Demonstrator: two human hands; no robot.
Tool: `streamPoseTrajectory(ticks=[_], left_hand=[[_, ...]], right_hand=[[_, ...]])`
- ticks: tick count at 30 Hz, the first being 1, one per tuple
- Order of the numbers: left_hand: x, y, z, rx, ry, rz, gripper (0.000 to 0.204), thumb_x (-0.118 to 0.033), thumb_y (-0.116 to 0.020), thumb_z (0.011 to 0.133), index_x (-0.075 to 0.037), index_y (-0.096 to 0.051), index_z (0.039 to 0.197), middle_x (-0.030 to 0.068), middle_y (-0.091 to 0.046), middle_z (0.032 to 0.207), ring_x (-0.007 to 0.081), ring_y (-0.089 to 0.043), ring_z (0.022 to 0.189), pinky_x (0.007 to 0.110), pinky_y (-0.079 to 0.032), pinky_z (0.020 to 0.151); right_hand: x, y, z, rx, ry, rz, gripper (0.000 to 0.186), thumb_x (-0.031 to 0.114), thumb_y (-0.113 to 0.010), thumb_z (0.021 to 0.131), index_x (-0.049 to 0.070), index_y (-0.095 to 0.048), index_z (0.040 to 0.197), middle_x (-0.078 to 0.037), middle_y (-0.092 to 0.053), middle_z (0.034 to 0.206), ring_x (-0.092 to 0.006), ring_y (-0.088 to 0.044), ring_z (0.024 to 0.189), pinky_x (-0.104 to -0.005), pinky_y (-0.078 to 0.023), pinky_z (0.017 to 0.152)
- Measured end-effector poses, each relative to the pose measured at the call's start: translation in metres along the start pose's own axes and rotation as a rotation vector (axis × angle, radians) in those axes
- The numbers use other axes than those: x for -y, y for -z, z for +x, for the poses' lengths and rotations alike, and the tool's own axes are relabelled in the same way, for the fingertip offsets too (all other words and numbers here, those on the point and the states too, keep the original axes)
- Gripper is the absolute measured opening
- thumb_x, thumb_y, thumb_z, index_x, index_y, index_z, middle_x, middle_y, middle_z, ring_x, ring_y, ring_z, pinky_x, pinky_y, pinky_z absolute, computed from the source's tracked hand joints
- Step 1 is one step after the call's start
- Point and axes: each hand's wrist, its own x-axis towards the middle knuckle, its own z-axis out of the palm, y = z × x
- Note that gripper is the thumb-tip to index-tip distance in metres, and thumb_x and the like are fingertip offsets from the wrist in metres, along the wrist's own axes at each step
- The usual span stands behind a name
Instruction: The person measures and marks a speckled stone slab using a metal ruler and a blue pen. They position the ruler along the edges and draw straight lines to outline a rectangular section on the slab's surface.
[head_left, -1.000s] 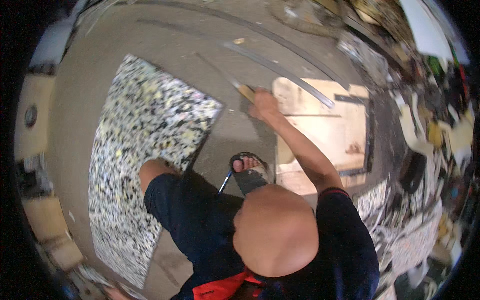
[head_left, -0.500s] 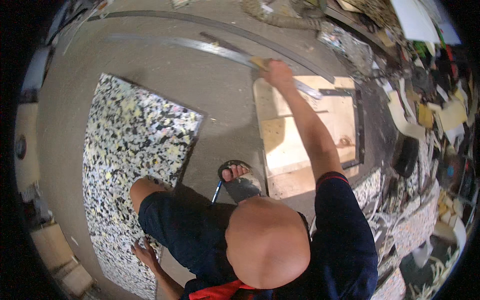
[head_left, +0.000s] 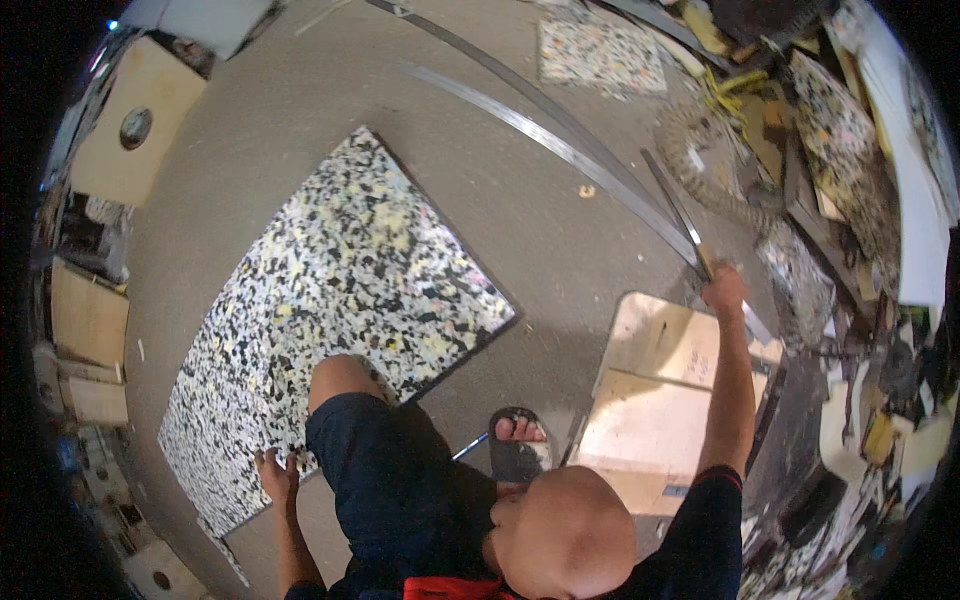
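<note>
Head view: right hand (head_left: 725,290), fingers closed around the wooden handle of a long-bladed knife (head_left: 704,257), near the upper right of a pale wooden board (head_left: 640,440); cannot tell whether also touching the shiny metal strip (head_left: 548,142) beside the knife. Left hand (head_left: 280,478), fingers apart, on the near edge of a speckled foam sheet (head_left: 340,270); sheet flat on the floor (head_left: 250,130), left of the board, beneath a bent knee (head_left: 343,382). Blue pen (head_left: 470,447) beside a sandalled foot (head_left: 520,440)
</note>
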Motion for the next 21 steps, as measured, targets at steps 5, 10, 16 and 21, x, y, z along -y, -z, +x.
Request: streamPoseTrajectory(ticks=[5,10,16,21], left_hand=[[-0.019,-0.004,-0.008,0.077,0.044,-0.036,0.045,-0.018,-0.079,0.077,0.002,-0.063,0.114,0.0393,-0.05,0.131,0.0527,-0.049,0.124,0.054,-0.045,0.1],[0.036,0.002,-0.046,0.14,0.097,0.069,0.046,-0.022,-0.074,0.081,0.004,-0.063,0.118,0.0421,-0.046,0.135,0.0544,-0.05,0.123,0.054,-0.045,0.101],[0.024,-0.002,-0.04,0.134,0.213,0.029,0.043,-0.022,-0.077,0.081,0.005,-0.065,0.112,0.0388,-0.053,0.13,0.0509,-0.048,0.128,0.055,-0.045,0.101],[-0.016,-0.002,-0.011,0.027,0.054,-0.074,0.052,-0.025,-0.074,0.085,0.011,-0.062,0.12,0.0383,-0.05,0.134,0.0513,-0.048,0.128,0.053,-0.042,0.105]], right_hand=[[-0.021,-0.013,-0.005,-0.154,0.022,-0.06,0.049,0.025,-0.073,0.073,0.005,-0.06,0.115,-0.019,-0.067,0.102,-0.038,-0.068,0.091,-0.0498,-0.056,0.078],[0.061,0.041,0.019,-0.185,0.157,-0.04,0.047,0.027,-0.075,0.075,0.005,-0.061,0.114,-0.018,-0.066,0.106,-0.0374,-0.067,0.089,-0.049,-0.055,0.076],[0.257,0.174,0.174,-0.533,0.299,0.03,0.025,0.02,-0.07,0.082,0.004,-0.068,0.1,-0.018,-0.069,0.099,-0.038,-0.068,0.092,-0.0482,-0.055,0.077],[0.335,0.234,0.176,-0.586,0.351,0.188,0.017,0.016,-0.063,0.088,0.011,-0.075,0.097,-0.013,-0.072,0.093,-0.0313,-0.071,0.09,-0.0453,-0.057,0.076]])
